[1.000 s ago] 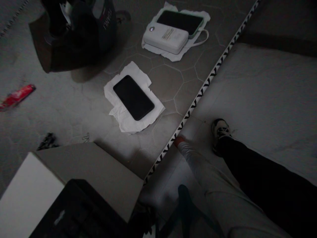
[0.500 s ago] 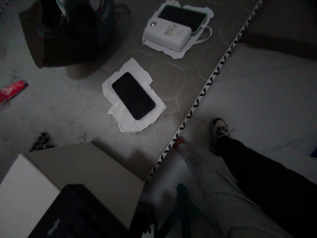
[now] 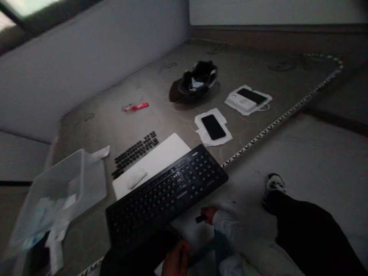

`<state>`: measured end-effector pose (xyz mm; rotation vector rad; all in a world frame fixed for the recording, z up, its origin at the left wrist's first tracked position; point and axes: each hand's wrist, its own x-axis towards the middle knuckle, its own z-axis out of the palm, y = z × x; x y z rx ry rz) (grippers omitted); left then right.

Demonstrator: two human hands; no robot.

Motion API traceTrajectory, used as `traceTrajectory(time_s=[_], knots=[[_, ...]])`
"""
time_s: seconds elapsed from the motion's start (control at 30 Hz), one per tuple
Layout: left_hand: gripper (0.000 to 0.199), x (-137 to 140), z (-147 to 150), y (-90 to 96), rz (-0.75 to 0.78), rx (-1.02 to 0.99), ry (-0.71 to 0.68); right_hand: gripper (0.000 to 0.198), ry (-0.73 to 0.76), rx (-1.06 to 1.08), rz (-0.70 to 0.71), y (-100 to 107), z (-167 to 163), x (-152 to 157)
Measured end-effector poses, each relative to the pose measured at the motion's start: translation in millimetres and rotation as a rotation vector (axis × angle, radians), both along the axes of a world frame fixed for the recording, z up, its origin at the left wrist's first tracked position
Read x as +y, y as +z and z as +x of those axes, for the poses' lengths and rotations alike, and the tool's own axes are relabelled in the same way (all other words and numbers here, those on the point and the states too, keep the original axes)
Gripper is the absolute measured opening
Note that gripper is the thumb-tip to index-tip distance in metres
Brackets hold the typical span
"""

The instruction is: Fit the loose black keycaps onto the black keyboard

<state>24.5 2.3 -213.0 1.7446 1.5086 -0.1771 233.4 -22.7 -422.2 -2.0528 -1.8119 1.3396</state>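
Note:
My right hand point(image 3: 211, 214), in a light grey sleeve, is closed around a small black object point(image 3: 200, 218) whose kind is too dim to tell. It is below the right end of a black keyboard point(image 3: 169, 195). My left hand point(image 3: 176, 258) is low in the picture, its fingers curled, under the keyboard's near edge; whether it holds anything is unclear. Neither hand visibly touches the keyboard, which lies slanted over a white box or board point(image 3: 172, 147). A crumpled white tissue point(image 3: 137, 178) rests on the white surface. Behind it, loose black keycaps point(image 3: 135, 151) stand in rows.
A clear plastic bin point(image 3: 93, 176) is at the left. Farther back are a red packet point(image 3: 135, 107), a dark cap point(image 3: 195, 82), a phone point(image 3: 213, 127) on white paper and a white power bank point(image 3: 243, 102) beside another phone. Patterned trim point(image 3: 250, 145) lines the table edge.
The view has lifted and swung left, bringing the keyboard, keycaps and bin into sight. My right hand, earlier partly hidden at the table edge, now shows with the small black object. My left hand has appeared.

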Motion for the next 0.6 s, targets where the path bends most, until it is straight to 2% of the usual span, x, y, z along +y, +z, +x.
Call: traceTrajectory(time_s=[0.07, 0.17, 0.27, 0.33, 0.4, 0.47, 0.5, 0.6], knots=[[0.022, 1, -8, 7.6, -0.013, -0.162, -0.047, 0.035, 0.05, -0.02, 0.055, 18, -35, -5], [0.03, 0, -24, 23.8, 0.08, -0.332, 0.009, 0.032, 0.06, -0.029, 0.2, 36, -74, -13], [0.031, -2, -43, 36.6, 0.164, -0.459, 0.131, 0.027, 0.052, -0.003, 0.445, 56, -90, -17], [0.031, -3, -56, 41.6, 0.204, -0.54, 0.215, 0.024, 0.07, 0.007, 0.675, 81, -91, -16], [0.03, -3, -68, 47.9, 0.247, -0.611, 0.291, 0.022, 0.08, 0.023, 0.982, 121, -89, -12], [0.03, -5, -78, 60.6, 0.283, -0.689, 0.326, 0.023, 0.115, 0.074, 1.27, 173, -91, -10], [0.032, -7, -82, 70.3, 0.289, -0.737, 0.324, 0.024, 0.108, 0.067, 1.369, 202, -94, -11], [0.039, -20, -95, 110.1, 0.246, -0.915, 0.275, 0.026, 0.102, -0.022, 1.488, 286, -112, -23]])
